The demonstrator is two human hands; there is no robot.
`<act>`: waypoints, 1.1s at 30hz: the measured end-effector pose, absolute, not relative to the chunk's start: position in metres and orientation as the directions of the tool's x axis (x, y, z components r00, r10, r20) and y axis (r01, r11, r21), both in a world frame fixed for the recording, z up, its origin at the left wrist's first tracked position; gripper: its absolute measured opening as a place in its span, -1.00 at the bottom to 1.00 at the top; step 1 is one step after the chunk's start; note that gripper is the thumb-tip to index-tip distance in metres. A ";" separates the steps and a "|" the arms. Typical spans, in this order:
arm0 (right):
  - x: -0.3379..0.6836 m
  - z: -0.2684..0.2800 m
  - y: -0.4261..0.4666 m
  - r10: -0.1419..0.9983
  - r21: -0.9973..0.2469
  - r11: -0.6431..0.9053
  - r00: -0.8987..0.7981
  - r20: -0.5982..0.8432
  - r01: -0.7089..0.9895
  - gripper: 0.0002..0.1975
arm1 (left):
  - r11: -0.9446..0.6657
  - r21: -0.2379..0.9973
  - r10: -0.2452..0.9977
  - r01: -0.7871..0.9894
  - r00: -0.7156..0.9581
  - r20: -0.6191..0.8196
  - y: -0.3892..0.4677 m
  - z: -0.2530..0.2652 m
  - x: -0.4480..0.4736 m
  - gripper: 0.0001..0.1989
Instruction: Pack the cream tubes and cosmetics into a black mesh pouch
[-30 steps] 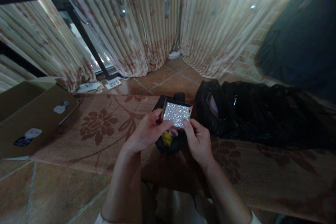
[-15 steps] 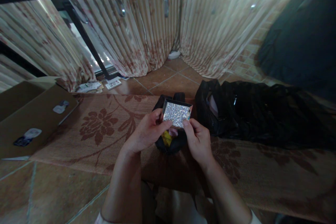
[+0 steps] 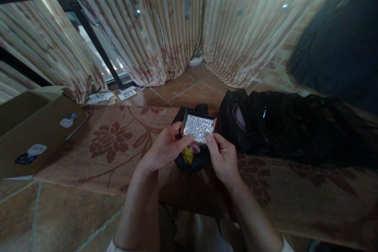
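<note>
Between my two hands is a square, mirror-edged piece with a glittering silver face (image 3: 198, 126); its exact kind I cannot make out. My left hand (image 3: 167, 145) grips its left side, the thumb lying along the lower edge. At its lower right corner, my right hand (image 3: 222, 156) pinches it with thumb and fingers. Right below it sits a small open black bag (image 3: 195, 165), partly covered by the piece and my hands. Something yellow with dark lettering (image 3: 187, 156) and a bit of pink show inside the bag's opening.
A patterned reddish-brown cloth (image 3: 138, 141) runs across the bench-like surface. Several black bags (image 3: 283, 126) lie in a row at right. An open cardboard box (image 3: 35, 138) stands at left. Papers (image 3: 102, 97) lie on the tiled floor by the curtains (image 3: 165, 35).
</note>
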State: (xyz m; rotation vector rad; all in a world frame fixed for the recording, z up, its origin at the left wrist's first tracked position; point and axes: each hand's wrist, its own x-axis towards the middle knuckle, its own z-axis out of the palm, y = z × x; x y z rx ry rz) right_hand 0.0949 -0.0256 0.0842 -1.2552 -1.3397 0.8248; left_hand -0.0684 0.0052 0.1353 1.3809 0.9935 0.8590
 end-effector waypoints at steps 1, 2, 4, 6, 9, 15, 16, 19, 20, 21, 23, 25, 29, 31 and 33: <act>0.095 0.084 -0.025 0.964 -0.954 0.202 0.129 0.233 0.220 -0.64 | 0.028 0.997 0.928 0.077 0.368 -0.055 0.005 0.136 -0.068 -0.77; 0.095 0.084 -0.025 0.964 -0.955 0.198 0.131 0.230 0.219 -0.64 | 0.025 0.997 0.928 0.075 0.369 -0.051 0.005 0.136 -0.068 -0.77; 0.095 0.083 -0.025 0.964 -0.955 0.199 0.133 0.231 0.220 -0.64 | 0.026 0.997 0.925 0.067 0.376 -0.049 0.005 0.137 -0.068 -0.78; 0.095 0.084 -0.025 0.963 -0.954 0.207 0.129 0.238 0.217 -0.64 | 0.037 0.997 0.923 0.062 0.381 -0.058 0.005 0.137 -0.067 -0.79; 0.095 0.085 -0.025 0.961 -0.954 0.216 0.124 0.245 0.209 -0.64 | 0.037 0.997 0.924 0.064 0.378 -0.059 0.005 0.137 -0.067 -0.80; 0.095 0.084 -0.026 0.963 -0.956 0.208 0.129 0.238 0.205 -0.65 | 0.042 0.998 0.918 0.054 0.393 -0.060 0.005 0.135 -0.068 -0.79; 0.095 0.084 -0.026 0.963 -0.957 0.207 0.131 0.236 0.203 -0.65 | 0.040 0.997 0.918 0.059 0.393 -0.061 0.005 0.135 -0.068 -0.79; 0.095 0.084 -0.026 0.965 -0.957 0.205 0.123 0.233 0.205 -0.65 | 0.039 0.996 0.921 0.081 0.384 -0.067 0.005 0.136 -0.068 -0.78; 0.095 0.085 -0.026 0.965 -0.956 0.206 0.120 0.234 0.207 -0.65 | 0.042 0.996 0.921 0.084 0.383 -0.071 0.004 0.137 -0.068 -0.78; 0.095 0.085 -0.026 0.965 -0.956 0.207 0.119 0.236 0.209 -0.65 | 0.045 0.995 0.921 0.085 0.382 -0.074 0.004 0.137 -0.068 -0.78; 0.095 0.085 -0.026 0.964 -0.955 0.208 0.120 0.237 0.210 -0.65 | 0.046 0.995 0.923 0.087 0.378 -0.076 0.004 0.138 -0.068 -0.78; 0.095 0.085 -0.026 0.964 -0.955 0.207 0.125 0.236 0.211 -0.65 | 0.038 0.995 0.927 0.094 0.369 -0.070 0.005 0.138 -0.068 -0.78; 0.095 0.083 -0.025 0.963 -0.954 0.206 0.130 0.238 0.218 -0.65 | 0.032 0.995 0.928 0.096 0.366 -0.065 0.005 0.137 -0.068 -0.78; 0.095 0.083 -0.025 0.963 -0.954 0.206 0.128 0.237 0.217 -0.65 | 0.022 0.995 0.928 0.097 0.369 -0.057 0.005 0.137 -0.068 -0.78; 0.095 0.083 -0.025 0.963 -0.954 0.208 0.126 0.238 0.215 -0.64 | 0.023 0.995 0.928 0.099 0.367 -0.058 0.005 0.138 -0.068 -0.77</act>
